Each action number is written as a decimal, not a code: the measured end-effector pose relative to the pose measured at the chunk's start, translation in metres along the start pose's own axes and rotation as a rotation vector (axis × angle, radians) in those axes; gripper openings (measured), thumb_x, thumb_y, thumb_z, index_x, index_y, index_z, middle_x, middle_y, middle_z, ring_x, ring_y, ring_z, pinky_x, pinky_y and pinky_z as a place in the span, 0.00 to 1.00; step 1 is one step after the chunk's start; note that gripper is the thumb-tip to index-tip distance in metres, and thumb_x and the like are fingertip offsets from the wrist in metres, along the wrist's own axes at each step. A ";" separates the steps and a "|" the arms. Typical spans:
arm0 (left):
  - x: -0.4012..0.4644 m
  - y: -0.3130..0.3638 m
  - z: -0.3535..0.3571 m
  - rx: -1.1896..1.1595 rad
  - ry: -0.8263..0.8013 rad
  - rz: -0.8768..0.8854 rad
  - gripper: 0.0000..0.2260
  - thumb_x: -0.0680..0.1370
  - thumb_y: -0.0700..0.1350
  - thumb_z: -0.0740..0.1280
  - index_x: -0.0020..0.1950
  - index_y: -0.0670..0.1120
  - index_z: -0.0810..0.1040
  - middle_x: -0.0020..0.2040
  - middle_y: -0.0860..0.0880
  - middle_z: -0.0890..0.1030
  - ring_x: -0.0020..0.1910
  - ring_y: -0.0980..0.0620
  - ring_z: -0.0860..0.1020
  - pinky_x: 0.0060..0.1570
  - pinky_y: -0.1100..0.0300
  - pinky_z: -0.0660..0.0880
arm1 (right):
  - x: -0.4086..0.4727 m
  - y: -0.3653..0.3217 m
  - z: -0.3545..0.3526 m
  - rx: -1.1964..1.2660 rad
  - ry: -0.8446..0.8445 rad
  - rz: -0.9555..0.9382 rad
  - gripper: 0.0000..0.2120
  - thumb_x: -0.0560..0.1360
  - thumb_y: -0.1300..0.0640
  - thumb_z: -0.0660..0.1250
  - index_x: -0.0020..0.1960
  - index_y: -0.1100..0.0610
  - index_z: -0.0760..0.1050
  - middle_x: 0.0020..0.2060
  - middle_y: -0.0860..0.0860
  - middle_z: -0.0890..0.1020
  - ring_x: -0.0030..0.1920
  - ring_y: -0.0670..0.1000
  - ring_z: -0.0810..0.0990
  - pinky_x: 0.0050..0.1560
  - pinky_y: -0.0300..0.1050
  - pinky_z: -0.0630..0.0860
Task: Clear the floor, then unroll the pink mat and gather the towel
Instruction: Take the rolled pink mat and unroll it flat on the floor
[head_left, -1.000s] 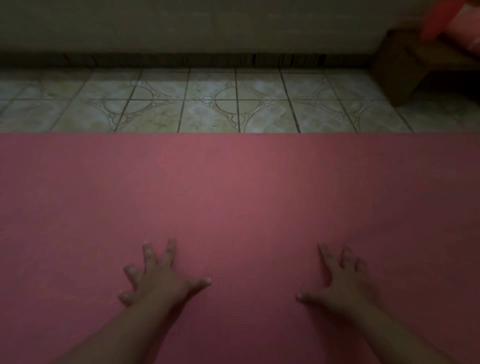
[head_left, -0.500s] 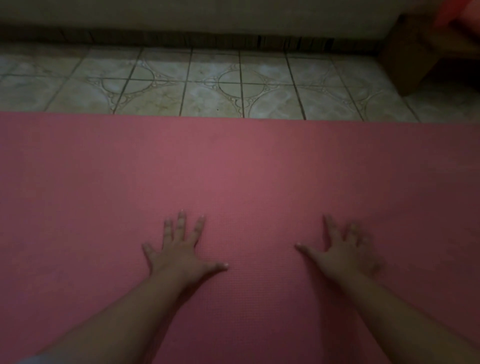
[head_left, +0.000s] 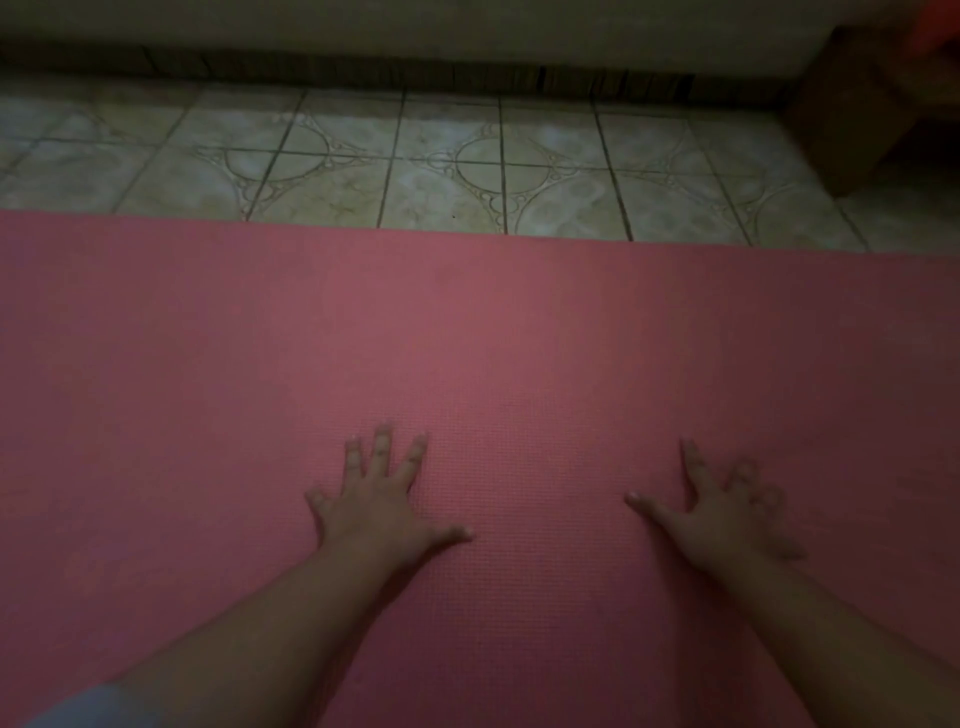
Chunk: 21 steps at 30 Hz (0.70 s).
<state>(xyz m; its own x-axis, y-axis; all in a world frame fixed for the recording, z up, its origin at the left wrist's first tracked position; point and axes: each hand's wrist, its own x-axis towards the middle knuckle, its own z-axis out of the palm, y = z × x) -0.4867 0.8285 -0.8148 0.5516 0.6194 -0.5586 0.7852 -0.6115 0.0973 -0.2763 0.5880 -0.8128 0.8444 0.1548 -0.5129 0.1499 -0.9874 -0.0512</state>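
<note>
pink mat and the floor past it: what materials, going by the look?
Pink mat: probably foam or PVC, matte, with a fine grid texture visible near the left hand. Floor: likely glazed ceramic tile, marbled beige with printed circle motifs and dark grout lines; slight sheen. Dim light, so finish is uncertain.

Two bare forearms come into view from the lower edge, one from about 7 o'clock and one from about 5 o'clock. The left hand (head_left: 382, 506) and the right hand (head_left: 719, 512) are both uncovered: no gloves, rings, watch or bands can be made out in the dim light. The fingers (head_left: 415, 454) end in short nails. At the 7 o'clock corner, a pale, light grey-blue sleeve (head_left: 98, 709) edge covers the left upper arm; the right arm shows no sleeve.
</note>
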 end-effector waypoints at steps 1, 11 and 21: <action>0.000 0.000 0.000 -0.005 0.002 -0.003 0.53 0.57 0.80 0.58 0.73 0.66 0.33 0.75 0.55 0.28 0.76 0.47 0.33 0.68 0.29 0.48 | 0.001 0.001 0.000 0.001 0.001 -0.002 0.54 0.52 0.18 0.53 0.73 0.30 0.37 0.78 0.52 0.39 0.77 0.63 0.42 0.64 0.80 0.54; -0.002 0.018 0.001 -0.055 -0.036 -0.004 0.54 0.57 0.78 0.63 0.72 0.67 0.33 0.75 0.56 0.28 0.76 0.45 0.33 0.69 0.30 0.46 | 0.008 0.019 -0.007 -0.082 0.034 -0.039 0.54 0.52 0.18 0.47 0.74 0.33 0.37 0.78 0.52 0.39 0.77 0.62 0.46 0.68 0.72 0.58; -0.007 0.008 0.001 -0.030 -0.018 0.005 0.54 0.57 0.78 0.64 0.72 0.68 0.34 0.74 0.56 0.27 0.76 0.46 0.33 0.71 0.32 0.48 | -0.008 0.023 0.004 -0.105 0.021 -0.056 0.53 0.57 0.18 0.51 0.74 0.35 0.34 0.78 0.53 0.39 0.77 0.62 0.46 0.69 0.69 0.59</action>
<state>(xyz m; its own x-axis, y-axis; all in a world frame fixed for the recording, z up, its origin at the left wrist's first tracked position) -0.4847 0.8181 -0.8110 0.5506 0.6072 -0.5728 0.7906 -0.5995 0.1244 -0.2811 0.5644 -0.8132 0.8436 0.2109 -0.4937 0.2489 -0.9684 0.0116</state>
